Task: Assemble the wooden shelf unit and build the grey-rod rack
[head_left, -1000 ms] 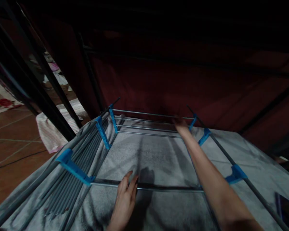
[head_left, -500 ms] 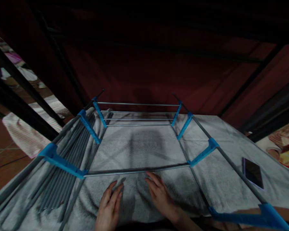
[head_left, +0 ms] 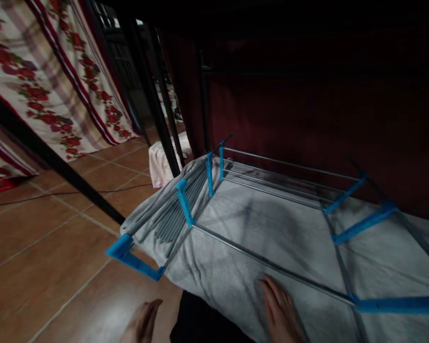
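A rack frame of grey metal tubes and blue plastic brackets lies on a grey cloth (head_left: 225,267). My right hand (head_left: 280,309) rests low on the cloth, fingers stretched toward the front crossbar (head_left: 250,255) and just short of it. Over the floor's edge at the bottom, my left hand (head_left: 142,324) is partly cut off by the picture, with nothing seen in it. The blue corner bracket (head_left: 134,257) at the near left is above it. Loose grey tubes (head_left: 171,224) lie side by side at the frame's left.
Brown floor tiles (head_left: 75,238) spread on the left, crossed by a thin black cable (head_left: 93,192). Dark metal posts (head_left: 160,95) stand beside a dark red curtain (head_left: 307,124). A flowered cloth (head_left: 60,85) hangs at the upper left.
The view has swung left, so the frame now sits further right in it. My left hand has moved away leftward from the front crossbar, while my right hand stays near the crossbar.
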Tool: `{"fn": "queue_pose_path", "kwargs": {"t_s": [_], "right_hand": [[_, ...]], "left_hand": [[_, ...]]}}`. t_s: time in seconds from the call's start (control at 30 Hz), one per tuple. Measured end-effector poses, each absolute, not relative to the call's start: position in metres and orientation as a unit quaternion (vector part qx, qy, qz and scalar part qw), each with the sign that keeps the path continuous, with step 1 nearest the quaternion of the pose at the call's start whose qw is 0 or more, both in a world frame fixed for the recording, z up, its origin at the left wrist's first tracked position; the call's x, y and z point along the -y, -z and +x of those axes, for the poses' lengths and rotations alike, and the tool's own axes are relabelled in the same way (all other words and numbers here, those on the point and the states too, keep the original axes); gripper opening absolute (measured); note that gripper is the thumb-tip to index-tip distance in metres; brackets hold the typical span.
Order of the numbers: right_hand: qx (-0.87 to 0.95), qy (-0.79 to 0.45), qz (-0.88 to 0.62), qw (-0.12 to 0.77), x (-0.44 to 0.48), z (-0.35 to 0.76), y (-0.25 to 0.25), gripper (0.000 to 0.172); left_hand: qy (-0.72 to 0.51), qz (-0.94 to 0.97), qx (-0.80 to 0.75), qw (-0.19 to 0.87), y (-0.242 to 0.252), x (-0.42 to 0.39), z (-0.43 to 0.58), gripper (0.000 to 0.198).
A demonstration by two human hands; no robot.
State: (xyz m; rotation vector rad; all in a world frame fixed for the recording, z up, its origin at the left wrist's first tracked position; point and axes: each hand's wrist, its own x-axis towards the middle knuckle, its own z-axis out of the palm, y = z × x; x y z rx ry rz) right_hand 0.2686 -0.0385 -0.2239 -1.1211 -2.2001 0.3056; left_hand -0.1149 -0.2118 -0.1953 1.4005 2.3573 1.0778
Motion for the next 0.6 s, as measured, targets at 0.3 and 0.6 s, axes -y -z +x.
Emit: {"fn": "queue_pose_path", "kwargs": {"t_s": [0.3,0.6], "right_hand": [[0.864,-0.039,-0.406,0.295,0.028,0.273,0.243,0.052],[0.871,0.098,-0.380,0.296,0.012,0.277,0.269,0.041]], "left_hand": [[-0.300,0.513,-0.800,0.083,0.137,0.109,-0.191,0.037],[-0.057,0.539,-0.827,0.152,0.123,0.066,-0.178,0.020]]}}
